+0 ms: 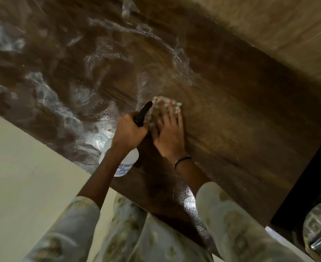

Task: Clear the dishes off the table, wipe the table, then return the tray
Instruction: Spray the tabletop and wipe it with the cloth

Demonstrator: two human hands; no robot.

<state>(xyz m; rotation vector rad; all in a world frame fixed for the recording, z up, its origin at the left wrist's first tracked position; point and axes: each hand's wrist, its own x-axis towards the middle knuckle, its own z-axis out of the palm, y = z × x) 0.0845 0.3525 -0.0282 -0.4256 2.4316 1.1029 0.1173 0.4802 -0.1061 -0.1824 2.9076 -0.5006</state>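
There is only one view, from a camera on the person's head. It looks steeply down and forward, tilted, close over the wooden table (231, 110), whose edges run diagonally, with both forearms coming in from the bottom.

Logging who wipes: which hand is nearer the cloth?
Right. The right hand presses flat on the cloth, fingers spread over it. The left hand grips the spray bottle just beside the cloth.
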